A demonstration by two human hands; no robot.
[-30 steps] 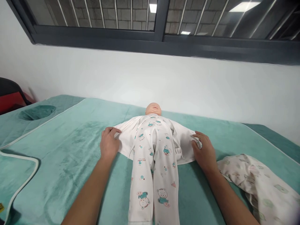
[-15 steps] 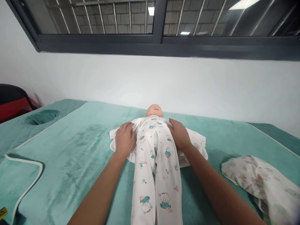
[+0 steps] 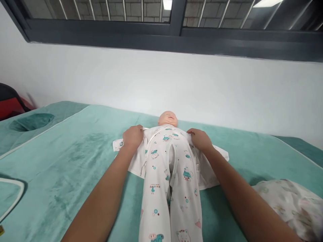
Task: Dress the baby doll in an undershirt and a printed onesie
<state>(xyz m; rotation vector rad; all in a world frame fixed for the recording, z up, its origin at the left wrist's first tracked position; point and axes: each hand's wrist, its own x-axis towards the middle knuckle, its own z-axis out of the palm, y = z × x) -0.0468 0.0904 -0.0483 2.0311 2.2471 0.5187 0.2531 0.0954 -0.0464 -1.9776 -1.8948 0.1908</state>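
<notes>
A baby doll (image 3: pixel 168 118) lies on its back on the teal towel (image 3: pixel 73 158), dressed in a white printed romper (image 3: pixel 169 174) with open flaps spread to both sides. My left hand (image 3: pixel 132 136) is closed on the romper's cloth at the doll's left shoulder side. My right hand (image 3: pixel 200 139) grips the romper's cloth at the other shoulder, fingers curled. Both forearms reach in from the bottom of the view.
A crumpled patterned cloth (image 3: pixel 290 205) lies at the right. The padded table has a face hole (image 3: pixel 31 121) at the far left. A white wall (image 3: pixel 161 84) with a dark window frame stands right behind the table. Something red and black (image 3: pixel 10 102) sits at the left edge.
My hands moved from the outer flaps in to the doll's sides, then up to its shoulders. The view tilted slightly.
</notes>
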